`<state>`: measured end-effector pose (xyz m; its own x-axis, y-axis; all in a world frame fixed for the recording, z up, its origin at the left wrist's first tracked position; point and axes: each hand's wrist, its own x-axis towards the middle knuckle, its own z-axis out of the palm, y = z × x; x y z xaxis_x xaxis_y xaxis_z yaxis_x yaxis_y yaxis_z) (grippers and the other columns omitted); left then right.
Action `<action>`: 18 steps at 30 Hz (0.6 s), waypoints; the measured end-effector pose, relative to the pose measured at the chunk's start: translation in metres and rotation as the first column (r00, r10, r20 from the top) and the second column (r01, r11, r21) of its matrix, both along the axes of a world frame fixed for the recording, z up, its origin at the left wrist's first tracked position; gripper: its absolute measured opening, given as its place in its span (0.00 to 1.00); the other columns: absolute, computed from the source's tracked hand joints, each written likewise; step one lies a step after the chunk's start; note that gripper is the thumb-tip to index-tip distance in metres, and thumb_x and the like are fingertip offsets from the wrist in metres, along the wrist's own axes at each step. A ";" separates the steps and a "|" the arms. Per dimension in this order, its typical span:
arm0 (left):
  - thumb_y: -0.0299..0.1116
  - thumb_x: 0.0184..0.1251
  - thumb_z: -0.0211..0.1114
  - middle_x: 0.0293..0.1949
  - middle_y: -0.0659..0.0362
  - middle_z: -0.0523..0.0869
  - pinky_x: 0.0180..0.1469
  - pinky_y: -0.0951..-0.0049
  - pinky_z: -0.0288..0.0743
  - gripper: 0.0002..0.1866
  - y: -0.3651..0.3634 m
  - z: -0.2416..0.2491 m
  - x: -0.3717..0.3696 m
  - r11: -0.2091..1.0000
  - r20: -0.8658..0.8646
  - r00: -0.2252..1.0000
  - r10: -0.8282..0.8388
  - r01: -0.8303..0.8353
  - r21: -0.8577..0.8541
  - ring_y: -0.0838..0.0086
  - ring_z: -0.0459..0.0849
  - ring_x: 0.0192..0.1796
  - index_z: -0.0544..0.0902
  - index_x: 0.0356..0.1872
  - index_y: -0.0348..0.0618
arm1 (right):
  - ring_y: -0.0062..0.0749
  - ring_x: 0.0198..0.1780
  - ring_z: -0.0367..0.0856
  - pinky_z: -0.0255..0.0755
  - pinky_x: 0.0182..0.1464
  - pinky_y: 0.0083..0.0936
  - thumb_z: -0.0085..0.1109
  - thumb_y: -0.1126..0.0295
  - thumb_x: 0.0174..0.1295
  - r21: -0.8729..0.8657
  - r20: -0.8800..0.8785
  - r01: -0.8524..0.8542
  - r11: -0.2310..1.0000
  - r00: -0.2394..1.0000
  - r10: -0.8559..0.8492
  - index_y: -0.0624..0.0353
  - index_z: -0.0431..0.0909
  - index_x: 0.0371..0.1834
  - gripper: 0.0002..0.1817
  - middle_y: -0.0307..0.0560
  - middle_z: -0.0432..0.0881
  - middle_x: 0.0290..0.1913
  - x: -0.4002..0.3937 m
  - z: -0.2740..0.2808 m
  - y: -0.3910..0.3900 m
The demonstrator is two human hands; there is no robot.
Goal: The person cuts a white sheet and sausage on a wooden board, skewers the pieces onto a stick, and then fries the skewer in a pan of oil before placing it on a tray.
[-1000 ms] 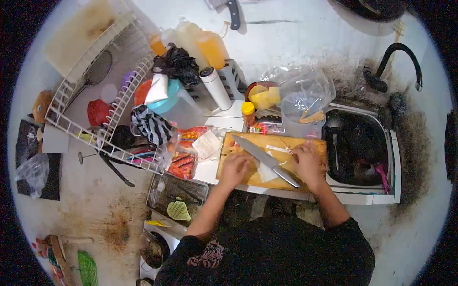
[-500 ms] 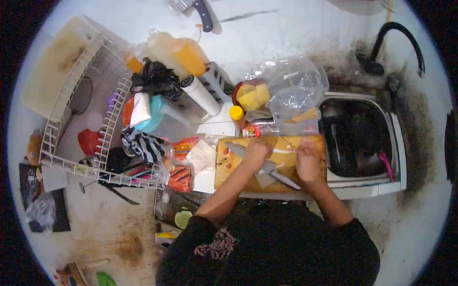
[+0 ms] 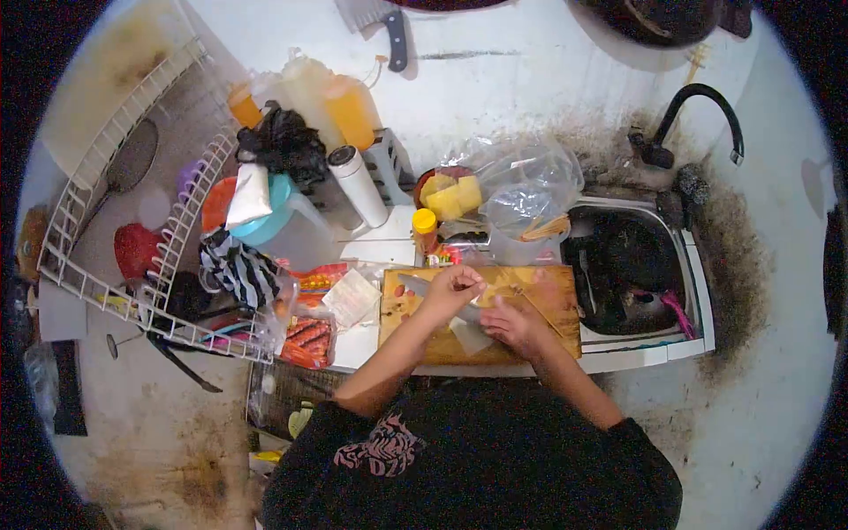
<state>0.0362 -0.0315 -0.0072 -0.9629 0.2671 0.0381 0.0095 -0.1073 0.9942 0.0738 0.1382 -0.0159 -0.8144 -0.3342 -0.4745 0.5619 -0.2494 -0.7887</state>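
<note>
Over the wooden cutting board [image 3: 424, 340], my left hand [image 3: 452, 293] has thumb and fingertips pinched together. A small pale bit shows at those tips, too small to name. Close by on the right is my right hand [image 3: 517, 328], its fingers apart and nothing visible in them. Beneath both hands lies a knife [image 3: 415, 284], its blade toward the upper left; my hands hide most of the rest. Small reddish slices [image 3: 400, 291] sit at the board's left end. A thin stick [image 3: 549, 320] lies across the right part, and a translucent sheet [image 3: 471, 336] is near the front edge.
Right of the board is a sink [image 3: 618, 331] with a black faucet [image 3: 707, 93]. Behind stand a yellow-capped jar [image 3: 425, 225], a clear plastic bag [image 3: 534, 177] and a white flask [image 3: 360, 190]. Packs of red sausages [image 3: 307, 343] and a dish rack [image 3: 159, 309] are on the left.
My right hand has moved left, away from the board's right side and close to my left hand, and its fingers have opened. The camera view has shifted, so the board appears further left.
</note>
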 end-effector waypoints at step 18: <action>0.28 0.50 0.64 0.28 0.57 0.81 0.33 0.70 0.72 0.12 -0.074 -0.025 0.093 0.606 -0.491 0.776 0.396 -0.623 -0.495 0.68 0.78 0.30 0.77 0.37 0.39 | 0.22 0.38 0.74 0.68 0.40 0.21 0.54 0.72 0.57 -0.092 -0.231 0.090 0.992 0.967 -0.109 0.61 0.72 0.38 0.08 0.40 0.77 0.35 -0.007 0.010 -0.065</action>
